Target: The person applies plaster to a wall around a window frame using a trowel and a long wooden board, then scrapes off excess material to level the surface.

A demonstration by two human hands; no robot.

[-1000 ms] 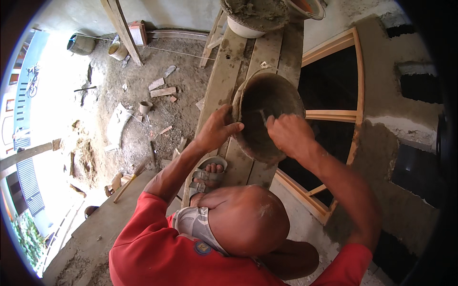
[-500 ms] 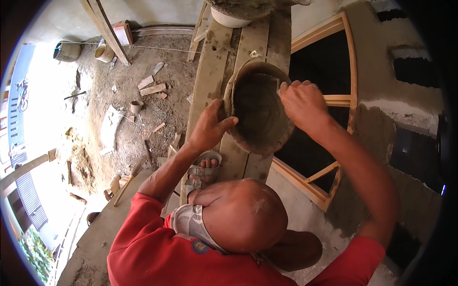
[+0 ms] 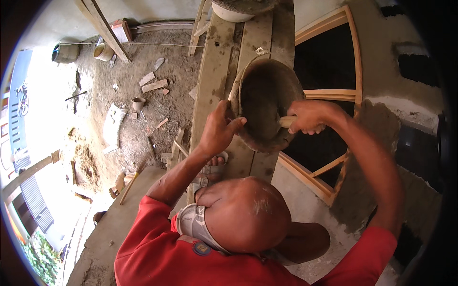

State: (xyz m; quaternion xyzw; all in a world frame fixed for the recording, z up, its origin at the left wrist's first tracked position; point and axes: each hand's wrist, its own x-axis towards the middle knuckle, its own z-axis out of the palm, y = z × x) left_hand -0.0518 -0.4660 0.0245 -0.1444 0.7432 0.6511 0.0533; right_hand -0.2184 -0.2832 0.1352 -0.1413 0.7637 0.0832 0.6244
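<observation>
Right hand (image 3: 307,118) grips wooden handle (image 3: 287,122) inside bucket's right edge; far end unclear to me. Left hand (image 3: 219,128) clasps left rim of bucket (image 3: 285,90), set on worktop (image 3: 210,81). I judge work partway: interior smeared grey, not yet clean. Farther: white basin (image 3: 231,15).

The round grey mortar-crusted bucket (image 3: 285,81) is matt and rough; the short pale wooden handle (image 3: 286,121) looks smoother. The long grey-brown wooden planks (image 3: 215,62) look stained and dull, the red short-sleeved cloth shirt (image 3: 160,248) soft and matt.
</observation>
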